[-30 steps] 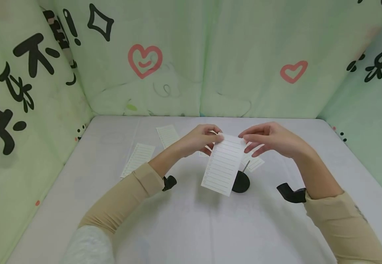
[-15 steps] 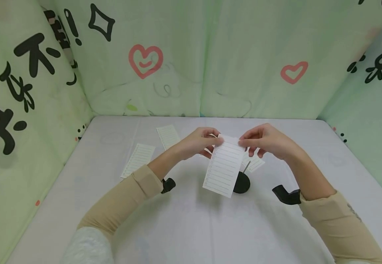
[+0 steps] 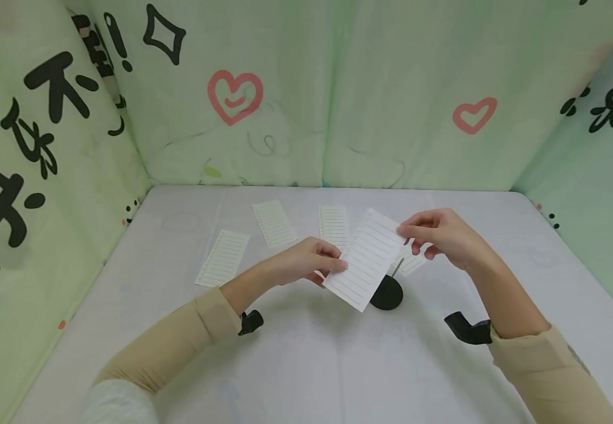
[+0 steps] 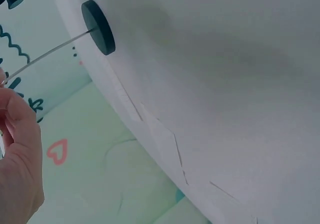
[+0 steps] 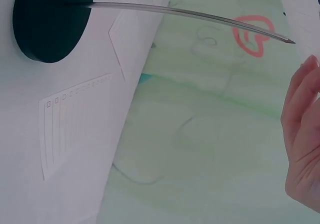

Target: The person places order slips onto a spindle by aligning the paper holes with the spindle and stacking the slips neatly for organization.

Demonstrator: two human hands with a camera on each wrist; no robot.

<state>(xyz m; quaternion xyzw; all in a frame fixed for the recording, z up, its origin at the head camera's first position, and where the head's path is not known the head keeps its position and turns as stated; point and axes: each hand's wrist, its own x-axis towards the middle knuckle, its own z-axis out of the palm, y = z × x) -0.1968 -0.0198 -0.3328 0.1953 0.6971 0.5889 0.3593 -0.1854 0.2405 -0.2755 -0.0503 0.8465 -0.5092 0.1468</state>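
A lined checklist sheet (image 3: 367, 259) is held up at a slant between both hands in the head view. My left hand (image 3: 314, 259) pinches its lower left edge; my right hand (image 3: 438, 235) pinches the upper right corner. Behind the sheet stands a paper spike with a round black base (image 3: 388, 294), partly covered by it. In the right wrist view the spike's thin metal rod (image 5: 200, 15) rises to a bare pointed tip, close to the held sheet (image 5: 302, 14) and the right fingertips. The left wrist view shows the left hand (image 4: 20, 144) at its edge.
Several similar sheets lie apart on the white table: one at left (image 3: 223, 259), one farther back (image 3: 274, 224), one at the back middle (image 3: 332, 224), and one behind the spike (image 3: 412, 264). Printed green cloth walls (image 3: 401, 118) enclose the back and sides.
My right fingers have closed on the sheet's upper right corner. My left hand has moved from the top corner down to the lower left edge, and the sheet has turned clockwise.
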